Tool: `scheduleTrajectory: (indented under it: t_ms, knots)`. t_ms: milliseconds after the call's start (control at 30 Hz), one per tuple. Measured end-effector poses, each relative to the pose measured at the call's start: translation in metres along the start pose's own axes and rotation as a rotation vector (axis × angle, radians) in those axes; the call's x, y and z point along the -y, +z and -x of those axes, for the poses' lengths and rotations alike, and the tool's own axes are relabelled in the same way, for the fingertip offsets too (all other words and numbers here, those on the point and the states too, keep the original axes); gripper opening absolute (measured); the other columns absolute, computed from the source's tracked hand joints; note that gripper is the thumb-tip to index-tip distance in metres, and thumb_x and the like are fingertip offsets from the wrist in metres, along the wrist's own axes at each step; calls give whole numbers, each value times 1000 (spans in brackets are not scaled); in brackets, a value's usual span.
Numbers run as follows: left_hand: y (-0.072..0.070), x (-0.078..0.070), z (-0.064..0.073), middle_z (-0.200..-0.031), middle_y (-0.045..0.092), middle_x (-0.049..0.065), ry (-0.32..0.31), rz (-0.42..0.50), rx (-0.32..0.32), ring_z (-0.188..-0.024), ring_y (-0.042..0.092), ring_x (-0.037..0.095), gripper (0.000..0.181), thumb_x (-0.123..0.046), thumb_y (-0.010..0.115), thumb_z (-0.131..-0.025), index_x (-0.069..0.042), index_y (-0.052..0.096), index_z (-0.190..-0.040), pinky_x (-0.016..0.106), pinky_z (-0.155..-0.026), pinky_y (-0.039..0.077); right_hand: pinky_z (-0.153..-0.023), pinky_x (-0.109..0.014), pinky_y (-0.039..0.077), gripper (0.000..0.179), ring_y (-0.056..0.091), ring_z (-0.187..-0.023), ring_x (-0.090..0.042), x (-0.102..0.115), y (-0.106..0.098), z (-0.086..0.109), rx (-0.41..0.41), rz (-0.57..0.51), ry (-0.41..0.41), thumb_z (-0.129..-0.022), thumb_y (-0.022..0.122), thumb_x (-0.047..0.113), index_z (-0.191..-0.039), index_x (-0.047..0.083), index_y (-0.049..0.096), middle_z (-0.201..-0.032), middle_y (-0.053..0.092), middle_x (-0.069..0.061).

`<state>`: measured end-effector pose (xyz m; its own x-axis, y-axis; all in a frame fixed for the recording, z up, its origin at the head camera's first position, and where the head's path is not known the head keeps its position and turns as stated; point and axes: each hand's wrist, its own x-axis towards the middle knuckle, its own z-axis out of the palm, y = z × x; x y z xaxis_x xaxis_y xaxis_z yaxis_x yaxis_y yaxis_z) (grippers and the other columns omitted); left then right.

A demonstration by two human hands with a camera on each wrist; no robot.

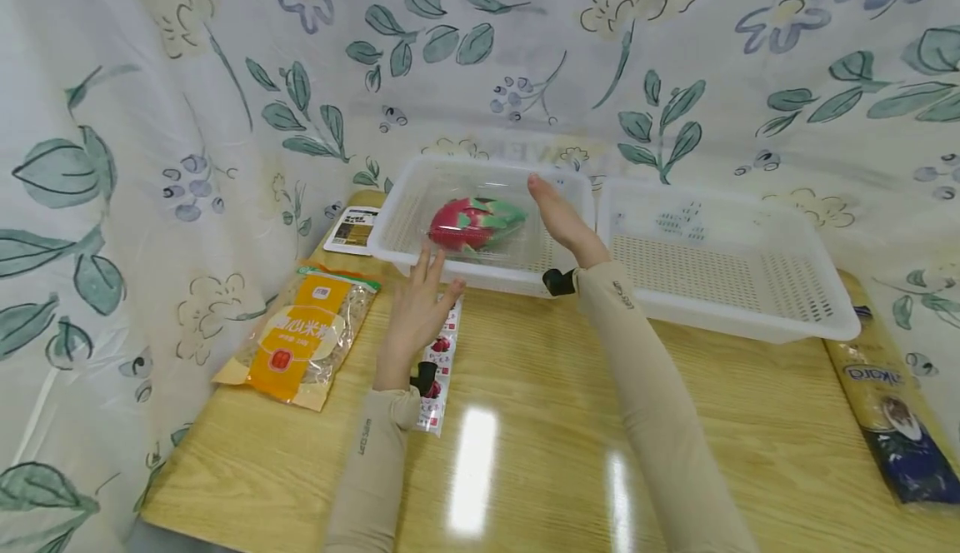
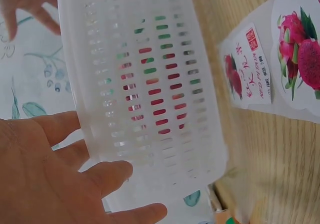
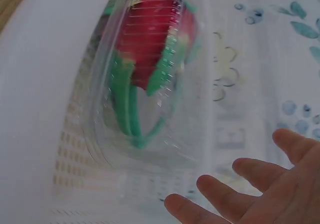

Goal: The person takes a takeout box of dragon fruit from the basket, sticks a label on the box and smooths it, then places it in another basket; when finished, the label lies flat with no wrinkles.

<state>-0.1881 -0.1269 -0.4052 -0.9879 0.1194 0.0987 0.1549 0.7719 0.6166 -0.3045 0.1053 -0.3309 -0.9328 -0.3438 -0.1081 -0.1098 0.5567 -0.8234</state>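
A dragon fruit (image 1: 477,224), red with green scales, lies inside a clear plastic box (image 3: 150,134) in the left white basket (image 1: 397,228). My left hand (image 1: 420,311) is at the front left of that basket, fingers spread, fingertips right at its rim. In the left wrist view the fruit's colours show through the slots of the basket wall. Over the basket's right part hangs my right hand (image 1: 564,221), fingers straight and holding nothing. The right wrist view has its spread fingers (image 3: 225,199) beside the clear box.
A second white basket (image 1: 720,270) stands to the right. Under my left wrist lies a packet with dragon fruit pictures (image 1: 442,370). An orange-labelled bag (image 1: 300,336) and a small white-and-black pack (image 1: 352,228) lie left; a brown-and-blue bag (image 1: 896,420) lies far right. A floral curtain (image 1: 525,62) hangs behind.
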Motion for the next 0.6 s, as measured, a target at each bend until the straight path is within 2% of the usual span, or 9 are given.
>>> scheduleTrajectory:
  t_ms: [100,233,333,433,600]
  knots:
    - [2,2,1,-165,-2,8,-13,20,-7,-147,12,46,98,-80,10,-85,-13,14,-157,72,-113,6,-124,-45,6,72,-1,-153,-22,-5,9,-14,45,-48,41,-99,9,62,-157,19,8,-165,3,-1]
    - [3,2,1,-165,-3,6,-17,27,-7,-147,12,45,100,-81,9,-84,-12,14,-157,72,-113,6,-124,-50,5,70,-2,-153,-25,-6,17,-24,86,-4,90,-101,16,59,-157,18,13,-165,3,-5]
    - [3,1,0,-165,-3,7,-10,32,-7,-147,13,47,101,-81,9,-83,-11,15,-156,74,-112,6,-122,-55,4,72,-10,-151,-31,-7,20,-29,112,58,157,-102,32,50,-157,15,2,-164,-11,-13]
    - [3,2,-1,-165,-1,8,-8,38,-10,-146,13,48,100,-80,11,-85,-10,16,-156,75,-111,6,-121,-59,7,85,-17,-149,-34,-9,23,-35,132,77,228,-100,48,41,-156,16,-12,-159,-27,-14]
    - [3,6,-2,-165,-2,7,-10,23,-7,-146,13,47,91,-74,16,-91,-11,15,-156,75,-111,6,-115,-60,28,103,-11,-150,-38,-14,25,-43,137,9,360,-95,59,38,-152,23,-25,-158,-31,-13]
